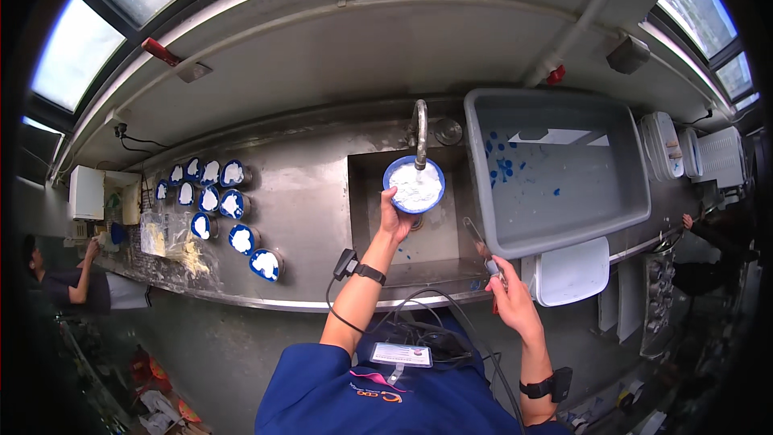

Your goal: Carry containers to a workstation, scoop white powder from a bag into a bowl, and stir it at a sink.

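My left hand (392,220) grips the near left side of a round blue mixing bowl (390,171), with the thumb over its rim. White powdery or pasty stuff (417,188) fills the bowl. It is held above the steel sink (364,229), right below the spout of a curved metal tap (421,133). Whether water runs is hard to make out. In my right hand (513,300), to the right of the sink's front edge, is a spatula (475,233) with a narrow metal blade and a reddish handle. Its blade points up and left, apart from the bowl.
A big grey tub (564,229) with water and blue bits stands right of the sink. White containers (572,271) lie beyond its near edge. Several blue-rimmed cups with white filling (232,205) stand on the left counter. Another person (74,286) works at far left. Cables hang between my arms.
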`<state>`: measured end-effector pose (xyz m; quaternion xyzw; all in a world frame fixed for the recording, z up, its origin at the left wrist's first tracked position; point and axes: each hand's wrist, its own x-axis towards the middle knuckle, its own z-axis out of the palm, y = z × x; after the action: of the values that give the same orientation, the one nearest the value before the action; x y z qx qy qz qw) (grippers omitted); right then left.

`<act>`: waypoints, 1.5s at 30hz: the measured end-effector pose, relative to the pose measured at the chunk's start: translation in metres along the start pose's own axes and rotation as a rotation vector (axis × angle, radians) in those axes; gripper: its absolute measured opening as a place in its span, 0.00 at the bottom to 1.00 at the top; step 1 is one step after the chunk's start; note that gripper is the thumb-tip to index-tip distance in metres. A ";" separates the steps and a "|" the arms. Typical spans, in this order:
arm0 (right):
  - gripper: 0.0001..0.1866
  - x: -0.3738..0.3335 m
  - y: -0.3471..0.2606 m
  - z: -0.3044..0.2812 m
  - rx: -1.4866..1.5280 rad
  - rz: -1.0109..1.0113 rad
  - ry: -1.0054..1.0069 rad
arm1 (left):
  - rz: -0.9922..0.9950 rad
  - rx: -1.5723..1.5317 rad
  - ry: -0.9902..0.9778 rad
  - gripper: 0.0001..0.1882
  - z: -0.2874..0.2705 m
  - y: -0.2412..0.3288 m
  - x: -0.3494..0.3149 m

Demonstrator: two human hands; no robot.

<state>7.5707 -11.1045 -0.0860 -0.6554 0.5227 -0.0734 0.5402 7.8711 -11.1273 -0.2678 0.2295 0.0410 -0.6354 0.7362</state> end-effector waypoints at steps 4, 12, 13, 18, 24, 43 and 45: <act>0.15 0.020 -0.014 -0.021 -0.139 -0.056 -0.051 | 0.002 0.050 0.000 0.44 0.003 0.007 -0.017; 0.23 0.074 -0.128 -0.012 -1.043 -0.641 -0.183 | 0.142 0.079 0.099 0.39 0.011 0.025 -0.112; 0.23 0.084 -0.136 -0.005 -1.085 -0.712 -0.183 | 0.172 0.075 0.093 0.39 0.013 0.027 -0.120; 0.14 0.114 -0.157 0.050 -1.425 -0.884 -0.126 | 0.271 0.144 0.213 0.42 0.003 0.032 -0.162; 0.15 0.114 -0.180 0.091 -1.407 -0.862 -0.315 | 0.293 0.096 0.222 0.42 -0.001 0.033 -0.185; 0.22 0.100 -0.165 0.084 -1.274 -0.965 -0.276 | 0.324 0.121 0.221 0.41 0.020 0.036 -0.186; 0.21 0.098 -0.163 0.078 -1.327 -0.966 -0.289 | 0.323 0.128 0.209 0.41 0.020 0.034 -0.181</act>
<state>7.7644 -11.1514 -0.0353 -0.9928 0.0441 0.1110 0.0128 7.8646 -10.9659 -0.1770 0.3439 0.0393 -0.4830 0.8043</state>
